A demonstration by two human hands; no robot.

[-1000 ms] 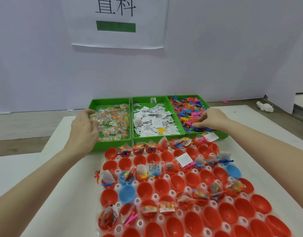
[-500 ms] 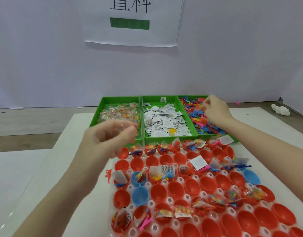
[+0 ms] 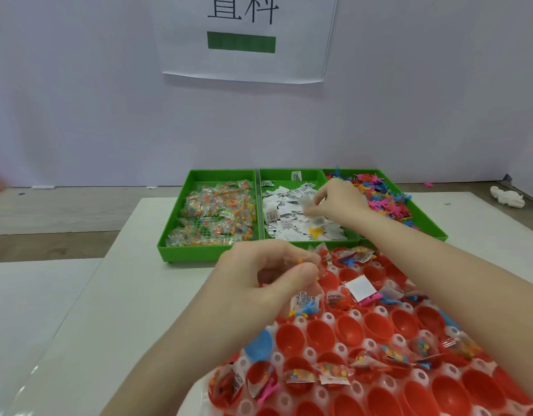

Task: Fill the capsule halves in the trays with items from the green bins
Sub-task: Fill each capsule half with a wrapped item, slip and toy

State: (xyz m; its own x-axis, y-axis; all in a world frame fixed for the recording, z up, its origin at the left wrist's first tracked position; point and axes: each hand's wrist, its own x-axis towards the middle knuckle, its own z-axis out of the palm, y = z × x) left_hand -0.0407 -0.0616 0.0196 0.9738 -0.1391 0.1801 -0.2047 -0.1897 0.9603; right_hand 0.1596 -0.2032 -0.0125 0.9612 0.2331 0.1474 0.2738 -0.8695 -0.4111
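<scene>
Partway: upper-frame red plastic capsule halves (image 3: 361, 322) are holding items, lower ones sitting empty; left hand (image 3: 268, 274) pinching clear candy packet (image 3: 314, 259), right hand (image 3: 339, 202) pinching white paper slips (image 3: 292, 211) in middle green plastic bin (image 3: 260, 187).

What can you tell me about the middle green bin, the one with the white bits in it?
The middle green bin is a shallow rectangular tray of bright green plastic with low walls and a perforated floor. It sits flat on the white table, flanked closely by two matching bins. Inside lies a loose heap of small white paper slips printed in black, plus one yellow piece near the front. The right hand reaches into it, fingers pinching at the slips.
</scene>
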